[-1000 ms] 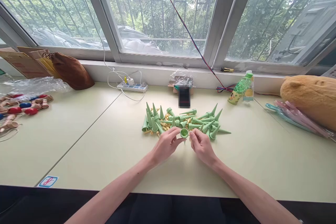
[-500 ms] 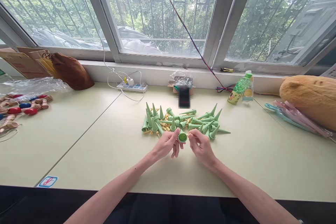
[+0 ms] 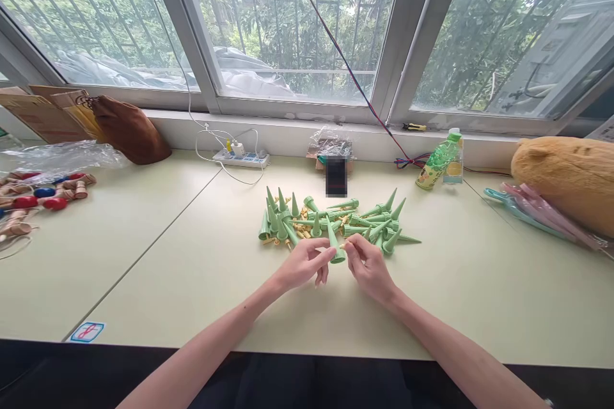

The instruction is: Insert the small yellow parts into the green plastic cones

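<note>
My left hand (image 3: 309, 262) is closed on a green plastic spike (image 3: 335, 244), its pointed end up and away from me and its wide end toward me. Right beside it, my right hand (image 3: 365, 262) pinches a small yellowish piece (image 3: 343, 246), mostly hidden by the fingers, close to the spike's side. Just beyond both hands lies a pile of similar green spikes (image 3: 378, 230), some standing on their wide ends and others on their sides. Small yellow parts (image 3: 302, 228) are scattered among them.
Behind the pile stands a dark blurred-out object (image 3: 336, 177). A power strip (image 3: 242, 158) with white cables is at the back left, a green-capped bottle (image 3: 437, 161) at the back right. Wooden toys with red and blue balls (image 3: 48, 195) lie far left, a brown plush (image 3: 566, 182) far right.
My left hand has turned the spike from its open end facing me to its pointed end up and away. The right hand stays beside it, still pinching the yellowish piece.
</note>
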